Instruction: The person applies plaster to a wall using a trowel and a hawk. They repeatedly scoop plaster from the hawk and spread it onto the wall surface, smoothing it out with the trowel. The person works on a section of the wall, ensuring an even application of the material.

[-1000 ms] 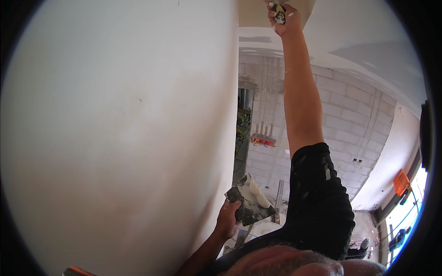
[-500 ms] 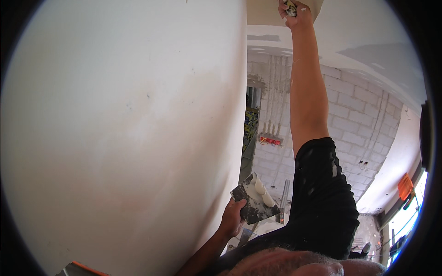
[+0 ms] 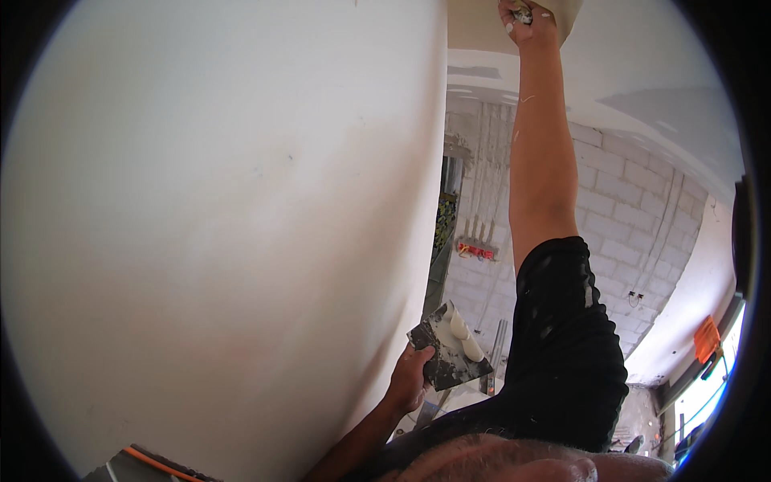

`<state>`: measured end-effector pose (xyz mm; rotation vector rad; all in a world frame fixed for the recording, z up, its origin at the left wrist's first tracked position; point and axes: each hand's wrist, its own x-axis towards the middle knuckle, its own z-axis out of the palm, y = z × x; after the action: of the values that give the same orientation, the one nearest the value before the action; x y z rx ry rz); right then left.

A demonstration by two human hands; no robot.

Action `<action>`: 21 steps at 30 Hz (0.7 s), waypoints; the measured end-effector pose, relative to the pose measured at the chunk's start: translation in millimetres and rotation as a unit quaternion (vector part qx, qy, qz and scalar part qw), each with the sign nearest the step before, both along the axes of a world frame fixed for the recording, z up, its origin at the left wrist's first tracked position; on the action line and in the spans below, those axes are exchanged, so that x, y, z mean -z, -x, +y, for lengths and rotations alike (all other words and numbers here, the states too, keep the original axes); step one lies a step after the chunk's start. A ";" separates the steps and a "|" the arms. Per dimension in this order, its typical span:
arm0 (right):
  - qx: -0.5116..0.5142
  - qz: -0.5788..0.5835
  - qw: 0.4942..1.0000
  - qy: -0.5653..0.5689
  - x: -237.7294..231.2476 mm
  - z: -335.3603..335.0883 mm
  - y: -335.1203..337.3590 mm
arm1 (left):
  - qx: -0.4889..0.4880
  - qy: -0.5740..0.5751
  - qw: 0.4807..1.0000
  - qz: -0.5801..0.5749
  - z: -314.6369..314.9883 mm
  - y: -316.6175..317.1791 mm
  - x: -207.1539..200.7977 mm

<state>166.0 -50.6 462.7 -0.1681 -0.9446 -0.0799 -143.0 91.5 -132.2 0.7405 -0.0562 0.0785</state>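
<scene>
My right arm is stretched high overhead, and my right hand (image 3: 530,24) is wrapped round a plaster-smeared tool handle (image 3: 523,14) near the top rim of the picture. The tool's working end does not show clearly. Low in the middle, my left hand (image 3: 409,377) grips the left edge of a hawk (image 3: 450,349), a dark flat plate with its thumb on top. A thick roll of pale plaster (image 3: 466,336) lies along the far right side of the plate, with thinner smears elsewhere on it. The smooth white wall (image 3: 225,241) is close beside my left arm.
Behind my right arm stands a block wall (image 3: 618,193) with conduit channels and a red electrical box (image 3: 475,249). An orange cloth-like piece (image 3: 707,339) hangs by a bright window at right. An orange-edged dark object (image 3: 148,466) sits at lower left.
The view has shifted slightly, so the wall's edge and my raised right hand appear a little further right. Both hands keep their holds, and the hawk stays low with its plaster.
</scene>
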 end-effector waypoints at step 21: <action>0.116 -0.167 0.979 0.002 57.3 49.2 87.3 | 0.005 -0.002 1.000 -0.003 3.4 -1.4 3.4</action>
<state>78.7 -1.4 405.4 -0.2733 -1.2567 -0.3293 -141.6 94.9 -135.6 0.7438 -0.0660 0.0717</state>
